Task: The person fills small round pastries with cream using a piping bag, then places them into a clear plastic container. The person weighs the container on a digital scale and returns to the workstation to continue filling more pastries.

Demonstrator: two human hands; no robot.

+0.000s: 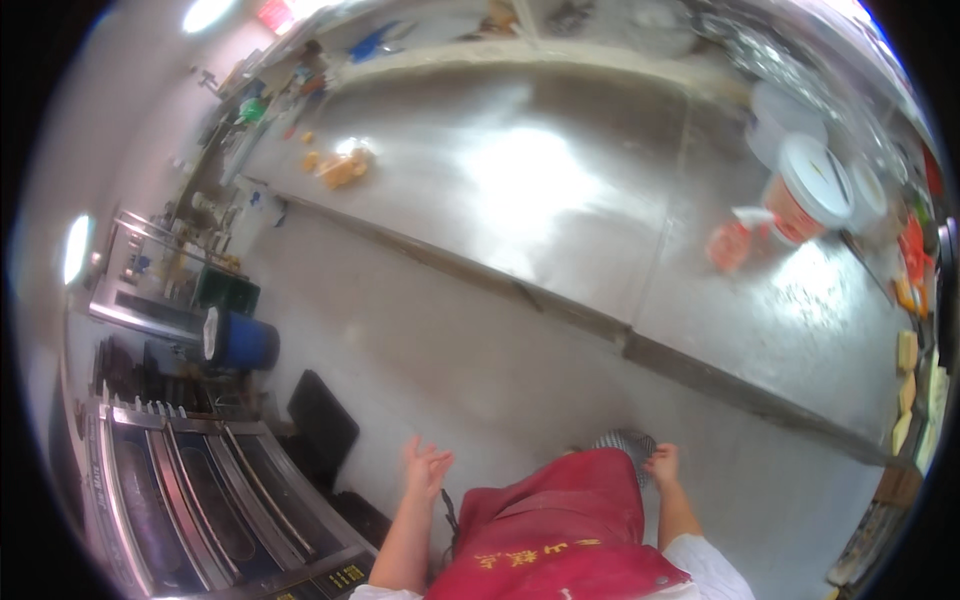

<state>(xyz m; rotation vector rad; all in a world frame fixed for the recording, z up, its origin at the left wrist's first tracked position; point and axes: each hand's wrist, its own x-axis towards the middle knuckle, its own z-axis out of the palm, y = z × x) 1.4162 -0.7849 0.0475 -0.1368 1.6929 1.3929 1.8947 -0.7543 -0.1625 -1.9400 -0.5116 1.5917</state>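
Note:
My left hand (426,466) hangs over the floor to the left of the red apron (551,510), its fingers spread and holding nothing. On the apron's other side, my right hand (662,463) is beside a checked trouser leg, its fingers loosely curled; nothing shows in it. Neither hand touches the metal worktop (480,225) in front of me. Yellow-orange pieces (343,169), partly in clear plastic, lie at the worktop's far left. At its right stands a lidded white tub (814,184) with reddish contents, beside a blurred red-and-clear item (729,246).
Machines with glossy dark panels (217,495) stand at the lower left, near a dark board (324,420). A blue bin (244,341) stands further up the left side. The worktop edge (450,262) runs diagonally beside the grey floor (375,322). Pale blocks (907,352) line the far right.

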